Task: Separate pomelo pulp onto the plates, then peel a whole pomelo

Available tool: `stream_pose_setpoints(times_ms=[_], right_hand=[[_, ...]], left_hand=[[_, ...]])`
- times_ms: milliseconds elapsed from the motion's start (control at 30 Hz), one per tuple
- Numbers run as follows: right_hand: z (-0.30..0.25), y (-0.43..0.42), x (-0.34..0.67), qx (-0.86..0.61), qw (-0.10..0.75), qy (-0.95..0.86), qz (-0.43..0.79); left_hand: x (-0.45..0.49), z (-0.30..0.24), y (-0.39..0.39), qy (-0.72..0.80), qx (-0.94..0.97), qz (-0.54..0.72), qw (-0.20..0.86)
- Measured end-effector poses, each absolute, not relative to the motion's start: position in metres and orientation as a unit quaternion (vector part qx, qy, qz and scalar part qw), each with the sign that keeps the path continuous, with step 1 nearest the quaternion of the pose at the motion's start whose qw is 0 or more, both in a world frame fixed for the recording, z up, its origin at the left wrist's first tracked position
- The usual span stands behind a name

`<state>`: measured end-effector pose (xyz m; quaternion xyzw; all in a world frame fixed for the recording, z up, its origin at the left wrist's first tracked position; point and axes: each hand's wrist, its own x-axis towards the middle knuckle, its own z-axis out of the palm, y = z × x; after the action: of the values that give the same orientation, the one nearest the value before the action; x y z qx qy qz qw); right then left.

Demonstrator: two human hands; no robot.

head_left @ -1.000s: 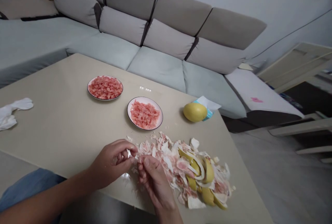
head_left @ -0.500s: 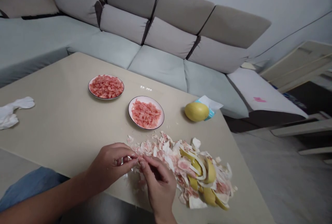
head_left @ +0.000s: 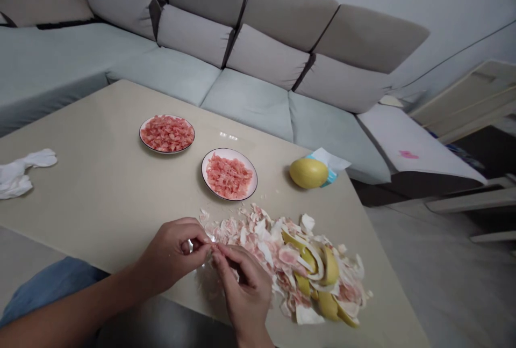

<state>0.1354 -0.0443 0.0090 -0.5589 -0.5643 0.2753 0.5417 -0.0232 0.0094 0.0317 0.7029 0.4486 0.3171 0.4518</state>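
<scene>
My left hand [head_left: 169, 255] and my right hand [head_left: 248, 291] meet over the table's near side. Their fingertips pinch a small pinkish piece of pomelo [head_left: 212, 246], mostly covered by the fingers. Just right of them spreads a heap of pale pomelo membrane [head_left: 262, 248] with thick yellow peel [head_left: 330, 267] on it. Beyond my hands, a white dark-rimmed plate [head_left: 250, 172] bears pink pomelo flesh [head_left: 228, 176]. Farther left, a second plate [head_left: 144, 124] is piled fuller with the same flesh [head_left: 168, 133].
A whole yellow pomelo [head_left: 308, 173] sits by a blue-and-white tissue pack [head_left: 331, 171] near the table's right edge. Crumpled white cloth or tissue [head_left: 16, 176] lies at the left. A grey sofa [head_left: 250, 101] runs along the table's [head_left: 108, 187] far side.
Both hands stay pinched together, with the fingertips shifted slightly. The whole view has moved a little; plates, heap and whole pomelo keep their places on the table.
</scene>
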Motion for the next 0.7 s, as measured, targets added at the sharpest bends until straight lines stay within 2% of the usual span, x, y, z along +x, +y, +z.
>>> stream_pose_setpoints(times_ms=[167, 233, 333, 533, 700], right_hand=[[0.0063, -0.0396, 0.1389, -0.576, 0.505, -0.439, 0.469], [0.0071, -0.0365, 0.1406, -0.566, 0.497, -0.415, 0.511], [0.0099, -0.0343, 0.1422, -0.572, 0.496, -0.424, 0.498], [0.0114, -0.0359, 0.1434, -0.586, 0.491, -0.464, 0.448], [0.0151, -0.0371, 0.1408, -0.572, 0.493, -0.468, 0.459]], left_hand=[[-0.0233, 0.0307, 0.0086, 0.448, 0.694, 0.309, 0.471], [-0.0232, 0.0311, 0.0088, 0.454, 0.692, 0.308, 0.468], [-0.0228, 0.0329, 0.0089, 0.458, 0.684, 0.315, 0.472], [-0.0204, 0.0316, 0.0073, 0.439, 0.617, 0.28, 0.591], [-0.0175, 0.0272, 0.0082, 0.428, 0.531, 0.324, 0.656]])
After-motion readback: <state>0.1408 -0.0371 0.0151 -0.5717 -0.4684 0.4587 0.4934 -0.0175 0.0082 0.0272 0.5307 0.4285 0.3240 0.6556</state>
